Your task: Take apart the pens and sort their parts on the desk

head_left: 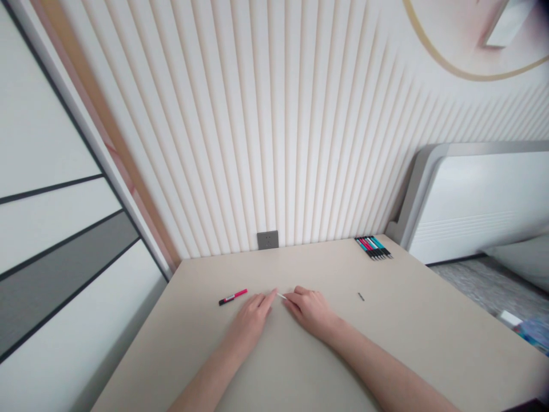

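Both of my hands rest on the beige table near its middle. My left hand lies flat with its fingers stretched toward a thin white stick-like piece, and its fingertips touch one end. My right hand has its fingers curled and pinched on the other end of that piece. A red and black pen lies just left of my left hand. A tiny dark part lies to the right of my right hand.
A row of several pens, red, teal and black, lies at the table's far right edge by the ribbed wall. A grey wall socket sits behind the table. A white bed headboard stands to the right.
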The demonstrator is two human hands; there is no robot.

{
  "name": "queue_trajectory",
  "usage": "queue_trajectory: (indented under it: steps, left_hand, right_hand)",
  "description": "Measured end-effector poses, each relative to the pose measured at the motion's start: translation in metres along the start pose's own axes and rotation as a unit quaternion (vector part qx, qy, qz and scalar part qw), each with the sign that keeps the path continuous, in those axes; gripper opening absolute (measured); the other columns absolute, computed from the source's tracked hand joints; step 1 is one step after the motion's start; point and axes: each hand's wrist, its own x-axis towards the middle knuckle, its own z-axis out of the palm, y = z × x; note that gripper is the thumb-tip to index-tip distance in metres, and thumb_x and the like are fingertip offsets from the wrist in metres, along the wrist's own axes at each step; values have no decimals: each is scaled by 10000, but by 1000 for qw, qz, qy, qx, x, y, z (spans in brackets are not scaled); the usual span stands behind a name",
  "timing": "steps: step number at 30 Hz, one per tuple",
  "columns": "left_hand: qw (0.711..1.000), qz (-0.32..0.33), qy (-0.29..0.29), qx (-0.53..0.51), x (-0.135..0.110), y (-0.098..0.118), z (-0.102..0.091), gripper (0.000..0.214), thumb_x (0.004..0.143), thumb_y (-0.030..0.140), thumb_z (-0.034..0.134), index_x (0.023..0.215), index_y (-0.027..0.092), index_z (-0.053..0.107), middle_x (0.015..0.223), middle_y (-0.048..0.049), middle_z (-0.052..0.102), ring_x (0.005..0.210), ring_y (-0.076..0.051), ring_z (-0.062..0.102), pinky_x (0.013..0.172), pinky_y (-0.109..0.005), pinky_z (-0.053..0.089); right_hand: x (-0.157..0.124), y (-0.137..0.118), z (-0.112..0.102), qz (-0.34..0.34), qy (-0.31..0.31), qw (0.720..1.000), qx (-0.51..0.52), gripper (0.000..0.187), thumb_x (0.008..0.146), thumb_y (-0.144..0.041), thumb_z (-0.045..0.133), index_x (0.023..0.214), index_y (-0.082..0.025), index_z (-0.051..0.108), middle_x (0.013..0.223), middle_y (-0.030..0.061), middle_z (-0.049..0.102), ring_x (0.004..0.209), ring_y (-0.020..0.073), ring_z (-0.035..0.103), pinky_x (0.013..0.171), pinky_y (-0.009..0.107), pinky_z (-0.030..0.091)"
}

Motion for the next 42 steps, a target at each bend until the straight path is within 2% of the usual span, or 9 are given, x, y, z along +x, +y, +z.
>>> queue_trajectory:
  steps: [3, 5, 7, 11, 15, 23, 34, 38, 42]
  left_hand:
    - [1000, 2, 3, 1, -1, 6, -4, 427, 924, 69, 444, 1309, 239, 515, 1027, -40, 635, 978, -200, 604, 900, -359, 501]
    - [1000, 6, -10, 8, -2, 10, -8, 314, 913, 56, 456, 1126, 223, 618, 1005, -36, 625, 969, -190, 602, 893, -335, 500]
    - [1000, 3, -24, 20, -2, 14, -11, 252, 901, 44, 474, 1001, 203, 641, 985, -39, 614, 960, -191, 600, 877, -322, 500]
    - [997, 2, -36, 61, -2, 18, -15, 246, 893, 35, 490, 1033, 192, 617, 986, -47, 607, 963, -209, 589, 881, -343, 486]
    - [993, -25, -66, 93, 1, 15, -21, 201, 894, 37, 472, 931, 182, 607, 963, -48, 590, 946, -209, 578, 869, -331, 465]
    - [982, -106, -100, 120, -2, -6, -33, 238, 884, 32, 421, 927, 189, 594, 997, -48, 578, 976, -208, 564, 883, -325, 435]
    - [990, -29, -98, 97, 7, 7, -24, 277, 881, 7, 423, 983, 181, 613, 987, -55, 593, 959, -208, 570, 917, -348, 440]
    - [996, -26, -76, 46, 6, 3, -21, 396, 858, -19, 412, 1133, 206, 587, 1061, -58, 599, 1033, -203, 573, 937, -331, 448]
    - [998, -18, -52, -10, 2, -6, -16, 435, 839, -34, 388, 1139, 203, 594, 1071, -57, 609, 1043, -195, 586, 949, -337, 465]
  right_hand:
    - [-2, -3, 0, -63, -14, 998, -3, 362, 1012, -386, 346, 1009, -233, 675, 895, 45, 663, 792, 162, 648, 684, 240, 409]
    - [-3, -4, 2, -83, -14, 996, 9, 348, 1011, -388, 355, 1039, -243, 670, 890, 36, 661, 796, 158, 644, 687, 235, 413]
    - [-3, -3, 3, -94, -7, 995, 25, 334, 1011, -383, 359, 1088, -259, 659, 895, 28, 659, 809, 157, 641, 696, 232, 418]
    - [-4, 0, 5, -100, 9, 994, 47, 328, 1009, -369, 367, 1113, -260, 658, 900, 29, 657, 821, 156, 639, 721, 231, 428]
    - [-5, 3, 4, -103, 9, 993, 58, 317, 996, -371, 395, 1124, -262, 664, 908, 30, 666, 829, 160, 643, 734, 234, 433]
    - [0, 25, -1, -6, 17, 997, 71, 311, 979, -365, 423, 1057, -248, 701, 958, 42, 697, 890, 180, 653, 750, 257, 433]
    - [2, 33, 6, 35, 15, 995, 87, 283, 944, -370, 481, 1068, -245, 702, 1004, 52, 694, 900, 188, 651, 777, 268, 438]
    - [5, 43, 11, 60, 52, 989, 123, 296, 958, -354, 460, 1053, -209, 700, 1012, 66, 701, 935, 185, 640, 828, 263, 436]
    - [9, 52, 11, 98, 70, 985, 123, 306, 969, -323, 439, 980, -191, 715, 963, 71, 704, 911, 177, 640, 843, 253, 429]
